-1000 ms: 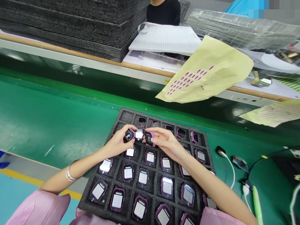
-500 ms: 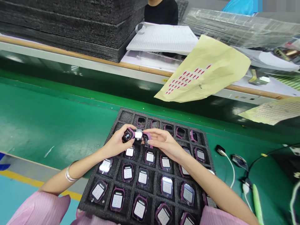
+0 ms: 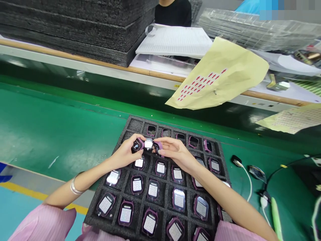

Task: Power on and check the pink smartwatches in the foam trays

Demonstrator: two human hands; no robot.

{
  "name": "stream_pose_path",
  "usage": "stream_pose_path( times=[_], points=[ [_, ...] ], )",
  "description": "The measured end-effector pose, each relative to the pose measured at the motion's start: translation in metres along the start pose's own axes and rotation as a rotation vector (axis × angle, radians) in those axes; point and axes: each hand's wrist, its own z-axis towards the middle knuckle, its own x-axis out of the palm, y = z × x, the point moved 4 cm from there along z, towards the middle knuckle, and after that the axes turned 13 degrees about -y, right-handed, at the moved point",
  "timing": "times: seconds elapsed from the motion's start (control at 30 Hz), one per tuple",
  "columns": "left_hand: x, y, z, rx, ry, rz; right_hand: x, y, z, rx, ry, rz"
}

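Pinched in my left hand [image 3: 131,147] is a purple-rimmed smartwatch [image 3: 136,145], its dark screen lit with a small picture. My right hand [image 3: 173,150] grips another purple smartwatch [image 3: 157,147], tilted on its edge. Between the two, a watch with a bright white screen [image 3: 148,144] shows; whether fingers touch it I cannot tell. Both hands are over the upper left of a black foam tray [image 3: 167,197]. Its compartments hold several purple-rimmed watches, many with a white screen, such as the watch at the front [image 3: 125,213]. Those in the far row have dark screens.
The tray lies on a green bench [image 3: 50,134]. At right are a white cable [image 3: 248,180], a black charger piece [image 3: 235,160] and a light-green stick [image 3: 276,217]. A shelf behind bears stacked black foam [image 3: 75,30] and papers [image 3: 175,40]; a yellow sheet [image 3: 220,77] overhangs it. Someone in black sits beyond.
Hardly anything differs. Both hands keep their places with the watches in them, and the whole view has shifted very slightly.
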Motion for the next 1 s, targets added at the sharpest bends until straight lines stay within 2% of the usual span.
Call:
stream_pose_path(
  times=[0.2, 0.37, 0.47, 0.63, 0.8, 1.0],
  points=[
    [-0.001, -0.002, -0.002, -0.025, -0.005, -0.023, 0.001, 0.005, -0.004, -0.021, 0.002, 0.01],
    [-0.003, -0.001, -0.003, -0.024, -0.015, -0.065, 0.003, 0.006, -0.005, -0.028, 0.058, 0.031],
    [-0.001, 0.003, -0.002, -0.076, -0.012, -0.11, 0.003, 0.003, -0.002, -0.013, 0.053, 0.022],
    [0.005, 0.005, 0.001, -0.217, 0.04, -0.382, 0.002, -0.002, 0.0, 0.057, 0.092, 0.104],
    [0.004, 0.007, 0.004, -0.352, 0.036, -0.638, -0.001, -0.006, 0.001, 0.149, 0.07, 0.22],
    [0.006, 0.011, 0.001, -0.376, 0.084, -0.727, -0.002, -0.009, 0.0, 0.146, 0.014, 0.234]
  ],
)
